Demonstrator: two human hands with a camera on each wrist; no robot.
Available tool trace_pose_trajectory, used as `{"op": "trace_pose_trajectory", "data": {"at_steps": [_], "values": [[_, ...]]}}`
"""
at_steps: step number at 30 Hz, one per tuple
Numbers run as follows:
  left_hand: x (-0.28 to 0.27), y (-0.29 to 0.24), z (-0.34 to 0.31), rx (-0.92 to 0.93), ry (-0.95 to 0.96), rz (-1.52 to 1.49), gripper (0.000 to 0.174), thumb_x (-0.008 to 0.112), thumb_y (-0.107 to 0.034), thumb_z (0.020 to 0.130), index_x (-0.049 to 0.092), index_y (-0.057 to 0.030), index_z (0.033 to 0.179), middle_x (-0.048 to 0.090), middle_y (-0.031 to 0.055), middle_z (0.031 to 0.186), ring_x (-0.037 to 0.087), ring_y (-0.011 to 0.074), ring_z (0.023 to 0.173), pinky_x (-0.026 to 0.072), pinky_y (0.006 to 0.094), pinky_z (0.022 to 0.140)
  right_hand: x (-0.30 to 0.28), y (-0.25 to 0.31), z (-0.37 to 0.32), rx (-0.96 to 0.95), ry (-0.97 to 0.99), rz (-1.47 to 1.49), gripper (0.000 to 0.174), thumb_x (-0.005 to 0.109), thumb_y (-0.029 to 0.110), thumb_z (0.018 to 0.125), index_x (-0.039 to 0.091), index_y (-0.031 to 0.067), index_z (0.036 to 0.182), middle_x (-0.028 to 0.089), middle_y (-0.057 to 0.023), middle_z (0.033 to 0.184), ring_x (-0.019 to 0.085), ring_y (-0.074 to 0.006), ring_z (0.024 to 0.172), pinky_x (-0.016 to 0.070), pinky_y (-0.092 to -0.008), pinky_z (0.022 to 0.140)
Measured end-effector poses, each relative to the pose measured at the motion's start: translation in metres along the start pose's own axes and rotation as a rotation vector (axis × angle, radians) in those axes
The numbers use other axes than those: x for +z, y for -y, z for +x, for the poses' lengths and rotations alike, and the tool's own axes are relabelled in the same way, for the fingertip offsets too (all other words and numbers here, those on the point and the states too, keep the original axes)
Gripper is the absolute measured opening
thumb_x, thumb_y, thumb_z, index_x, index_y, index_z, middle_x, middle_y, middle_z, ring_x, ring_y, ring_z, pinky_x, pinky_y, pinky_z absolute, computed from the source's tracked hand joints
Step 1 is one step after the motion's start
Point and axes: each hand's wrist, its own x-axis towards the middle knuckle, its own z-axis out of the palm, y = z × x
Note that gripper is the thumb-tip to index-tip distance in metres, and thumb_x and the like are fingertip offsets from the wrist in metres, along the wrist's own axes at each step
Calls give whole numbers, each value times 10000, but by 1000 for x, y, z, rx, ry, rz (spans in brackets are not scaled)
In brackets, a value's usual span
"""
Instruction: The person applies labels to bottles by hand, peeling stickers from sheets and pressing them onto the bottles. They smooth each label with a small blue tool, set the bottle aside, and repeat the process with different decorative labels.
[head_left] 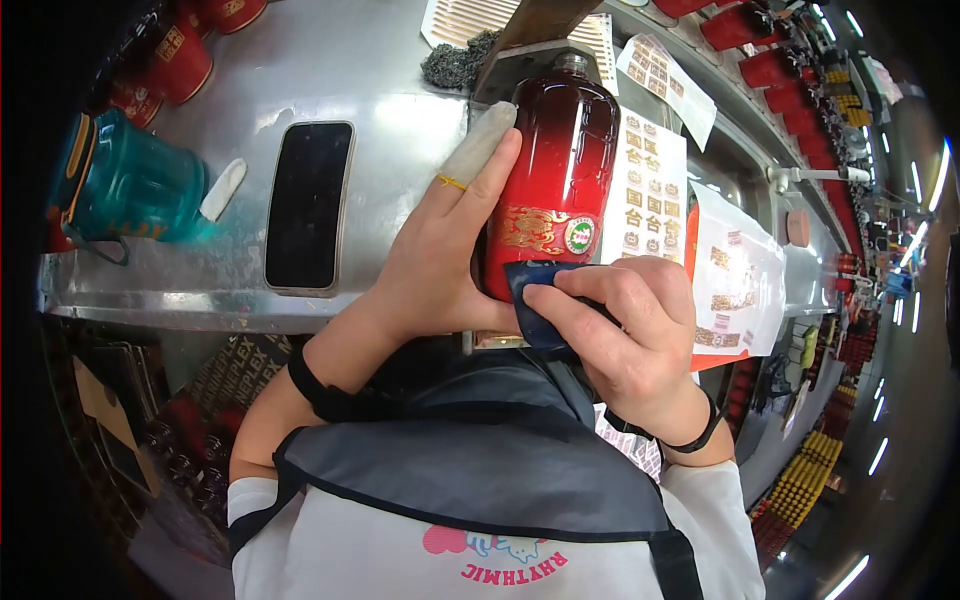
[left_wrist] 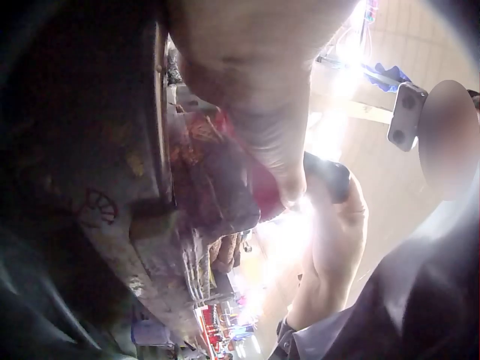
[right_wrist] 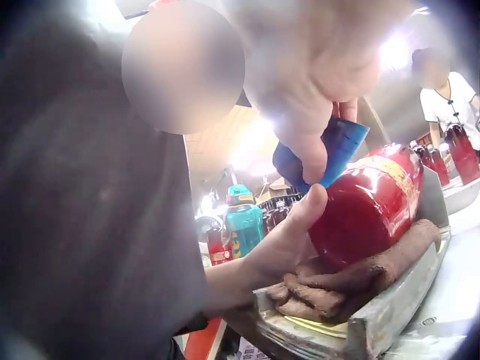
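Note:
A red glass bottle (head_left: 560, 150), dark toward its neck, lies on its side with its neck away from me and a gold band around its lower part. In the right wrist view, brown cloth (right_wrist: 352, 281) pads the cradle (right_wrist: 382, 322) beneath it. My left hand (head_left: 440, 220) rests along the bottle's left side with straight fingers, its thumb stretched across the base. One of its fingers wears a whitish cover (head_left: 482, 145) with a yellow band. My right hand (head_left: 635, 310) pinches a thin blue flexible piece (head_left: 540, 300) at the bottle's lower end, close to my left thumb.
Left on the metal table lie a phone (head_left: 310, 205), a white finger-shaped piece (head_left: 223, 190) and a teal water bottle (head_left: 140, 175). A dark scouring pad (head_left: 460, 62) sits behind. Sheets of gold labels (head_left: 650, 185) lie to the right. Another person (right_wrist: 448, 97) stands beyond.

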Motion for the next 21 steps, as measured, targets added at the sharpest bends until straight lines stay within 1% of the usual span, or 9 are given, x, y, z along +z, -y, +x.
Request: {"op": "trace_pose_trajectory", "data": {"at_steps": [4, 6, 8, 10, 12, 14, 16, 17, 21], "values": [[-1, -1, -2, -15, -10, -7, 1276, 900, -404, 509, 238, -24, 1532, 400, 222, 1481, 475, 411, 1256, 409, 439, 1058, -5, 2, 9, -14, -31, -62, 368, 644, 183, 637, 722, 70, 978, 636, -19, 952, 556, -185, 817, 430, -311, 696], [-1, -1, -3, -52, 25, -7, 1279, 901, -422, 512, 238, -24, 1531, 406, 221, 1476, 488, 405, 1243, 419, 436, 1045, -2, 4, 9, -9, -56, -104, 373, 646, 185, 636, 723, 71, 982, 639, -21, 958, 557, -185, 819, 432, -309, 699], [-2, -1, -2, -43, 22, -3, 1280, 901, -428, 515, 237, -23, 1532, 410, 218, 1474, 489, 402, 1242, 420, 436, 1043, 7, 5, 5, -26, -41, -92, 374, 653, 184, 634, 727, 72, 983, 643, -25, 963, 559, -190, 814, 436, -308, 711], [-3, 0, -2, -34, 18, 2, 1282, 902, -434, 518, 235, -21, 1532, 414, 215, 1471, 491, 398, 1242, 422, 436, 1041, 4, 4, 3, -50, -49, -82, 360, 654, 179, 639, 728, 72, 974, 648, -27, 961, 561, -192, 809, 442, -307, 700], [-3, -1, -1, -17, 7, -6, 1276, 906, -444, 536, 232, -16, 1531, 416, 238, 1456, 493, 407, 1237, 418, 433, 1045, -6, -2, -1, -51, -13, 25, 369, 665, 189, 637, 732, 73, 981, 659, -32, 965, 573, -186, 814, 449, -302, 688], [-4, -3, -1, -37, 16, -19, 1274, 908, -450, 542, 232, -9, 1529, 412, 252, 1451, 490, 414, 1243, 414, 432, 1050, -12, -5, -2, -22, -46, 28, 372, 687, 164, 635, 739, 84, 994, 670, -42, 959, 591, -192, 824, 464, -305, 680], [-5, -5, -1, -55, 32, -31, 1273, 909, -455, 549, 232, -2, 1527, 408, 266, 1446, 487, 421, 1249, 410, 431, 1056, -10, -9, -6, 82, -80, -6, 373, 703, 109, 636, 744, 88, 1005, 673, -52, 938, 608, -214, 808, 478, -317, 680], [-6, -5, 0, -54, 41, -23, 1280, 911, -462, 550, 228, 9, 1524, 404, 276, 1443, 476, 425, 1262, 404, 431, 1062, -6, -12, -8, 97, -83, -2, 374, 703, 67, 637, 744, 90, 1008, 670, -55, 917, 617, -223, 790, 491, -328, 671], [-7, -5, 0, -79, 74, -52, 1298, 918, -457, 549, 211, 39, 1518, 396, 280, 1444, 437, 423, 1309, 384, 433, 1082, 1, -23, -6, 114, -179, -37, 355, 700, 65, 640, 744, 91, 992, 669, -44, 902, 630, -205, 772, 498, -324, 659]]}}
